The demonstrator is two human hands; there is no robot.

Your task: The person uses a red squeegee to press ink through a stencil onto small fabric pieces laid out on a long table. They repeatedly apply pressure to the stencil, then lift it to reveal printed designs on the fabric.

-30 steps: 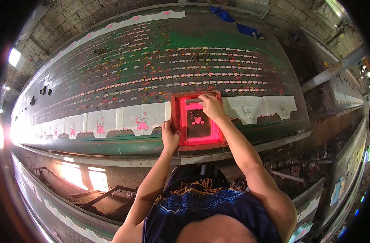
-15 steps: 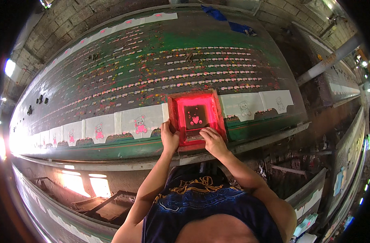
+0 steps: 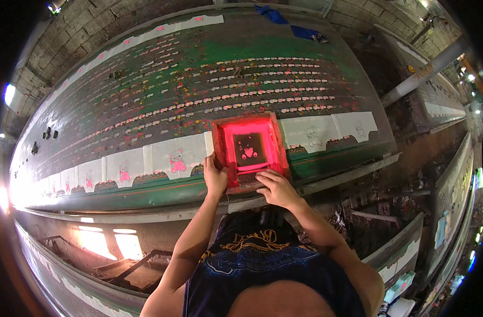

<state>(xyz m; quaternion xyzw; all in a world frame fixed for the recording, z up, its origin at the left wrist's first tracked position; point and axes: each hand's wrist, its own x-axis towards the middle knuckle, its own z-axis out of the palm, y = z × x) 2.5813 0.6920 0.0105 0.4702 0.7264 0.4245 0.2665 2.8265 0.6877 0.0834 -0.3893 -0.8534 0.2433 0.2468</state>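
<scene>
A screen-printing frame (image 3: 278, 141) with pink-inked sides lies on the long table, over the row of white fabric pieces. Its dark mesh panel (image 3: 257, 141) carries a small bear-and-heart design. My left hand (image 3: 215, 178) is closed round the frame's left edge, near its lower corner. At the near end of the frame my right hand (image 3: 278, 189) grips a squeegee (image 3: 247, 185), largely hidden by ink and fingers. Left of the frame, a white fabric piece (image 3: 165, 154) bears a pink bear; on the right, another piece (image 3: 299, 132) shows only a bear outline.
The long green-and-dark printing table (image 3: 252, 47) bears rows of small ink marks. Blue cloths (image 3: 305, 33) lie at its far edge. Small dark objects (image 3: 47, 133) sit at the left. A metal pipe (image 3: 423, 79) crosses at the right, near other tables.
My right hand has moved nearer to me with the squeegee, to the frame's near end. My left hand keeps its hold on the frame. The whole view has shifted slightly.
</scene>
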